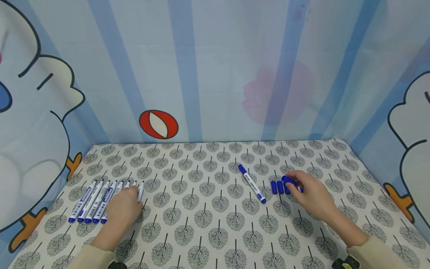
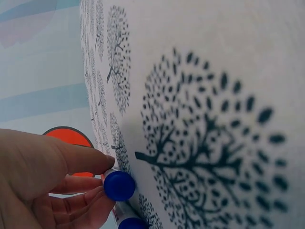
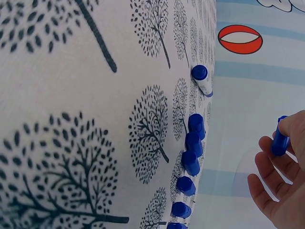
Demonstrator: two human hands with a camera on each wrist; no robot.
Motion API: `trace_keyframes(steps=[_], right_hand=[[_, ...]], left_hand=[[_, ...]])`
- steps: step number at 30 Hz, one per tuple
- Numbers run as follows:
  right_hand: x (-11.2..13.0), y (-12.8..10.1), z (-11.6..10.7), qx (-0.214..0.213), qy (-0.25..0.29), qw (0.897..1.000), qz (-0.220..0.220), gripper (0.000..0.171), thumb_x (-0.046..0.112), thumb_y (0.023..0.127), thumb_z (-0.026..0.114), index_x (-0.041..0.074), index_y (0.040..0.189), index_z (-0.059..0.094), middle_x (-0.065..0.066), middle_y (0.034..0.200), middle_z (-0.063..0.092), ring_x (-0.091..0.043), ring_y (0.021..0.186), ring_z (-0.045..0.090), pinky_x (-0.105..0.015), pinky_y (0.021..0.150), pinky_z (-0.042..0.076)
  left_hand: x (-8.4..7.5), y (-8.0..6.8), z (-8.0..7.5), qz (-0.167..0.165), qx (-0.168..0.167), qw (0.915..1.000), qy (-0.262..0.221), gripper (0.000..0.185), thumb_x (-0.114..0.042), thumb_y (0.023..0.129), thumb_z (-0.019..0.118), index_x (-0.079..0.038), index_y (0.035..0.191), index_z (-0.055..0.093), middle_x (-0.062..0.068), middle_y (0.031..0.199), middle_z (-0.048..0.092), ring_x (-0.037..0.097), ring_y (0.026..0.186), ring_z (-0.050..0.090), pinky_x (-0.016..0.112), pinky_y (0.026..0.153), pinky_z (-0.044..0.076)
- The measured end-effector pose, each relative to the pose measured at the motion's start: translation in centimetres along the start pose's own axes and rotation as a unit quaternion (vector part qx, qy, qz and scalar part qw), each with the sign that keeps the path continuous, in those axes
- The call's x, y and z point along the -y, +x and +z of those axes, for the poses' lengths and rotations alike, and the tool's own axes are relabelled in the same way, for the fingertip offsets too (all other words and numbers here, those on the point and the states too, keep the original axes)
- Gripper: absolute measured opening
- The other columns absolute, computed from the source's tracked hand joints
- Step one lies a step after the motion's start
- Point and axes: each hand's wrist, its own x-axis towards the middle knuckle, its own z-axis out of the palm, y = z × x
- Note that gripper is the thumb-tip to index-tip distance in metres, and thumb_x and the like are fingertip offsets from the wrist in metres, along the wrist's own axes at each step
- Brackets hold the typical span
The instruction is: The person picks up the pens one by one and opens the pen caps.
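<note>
Left hand rests on the right end of a row of uncapped markers at the left of the tree-print tablecloth; thumb and fingers pinch the marker nearest them, seen at its blue end in the left wrist view. Right hand pinches one blue cap at its fingertips, just above the row of loose caps. One capped marker lies diagonally just left of the caps

Tree-print tablecloth, cartoon-striped backdrop.
</note>
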Motion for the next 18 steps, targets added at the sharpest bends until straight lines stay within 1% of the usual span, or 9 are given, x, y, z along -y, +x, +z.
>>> trace_keyframes(steps=[12, 18], right_hand=[[-0.12, -0.13, 0.14, -0.001, -0.006, 1.0, -0.003, 0.027, 0.006, 0.08, 0.068, 0.005, 0.106, 0.062, -0.003, 0.09, 0.065, -0.008, 0.068, 0.052, -0.023, 0.056, 0.044], [-0.23, -0.2, 0.1, 0.001, -0.007, 1.0, -0.001, 0.028, 0.007, 0.08, 0.068, 0.004, 0.107, 0.061, -0.005, 0.092, 0.065, -0.011, 0.07, 0.056, -0.026, 0.059, 0.048]], left_hand=[[0.06, -0.16, 0.04, -0.01, 0.008, 0.9999, -0.002, 0.032, -0.011, 0.079, 0.065, 0.005, 0.105, 0.057, 0.02, 0.085, 0.06, 0.026, 0.056, 0.053, 0.034, 0.041, 0.041], [-0.09, -0.23, -0.16, -0.008, 0.008, 0.9999, -0.001, 0.032, -0.012, 0.079, 0.066, 0.005, 0.104, 0.057, 0.02, 0.086, 0.06, 0.026, 0.056, 0.053, 0.035, 0.041, 0.042]])
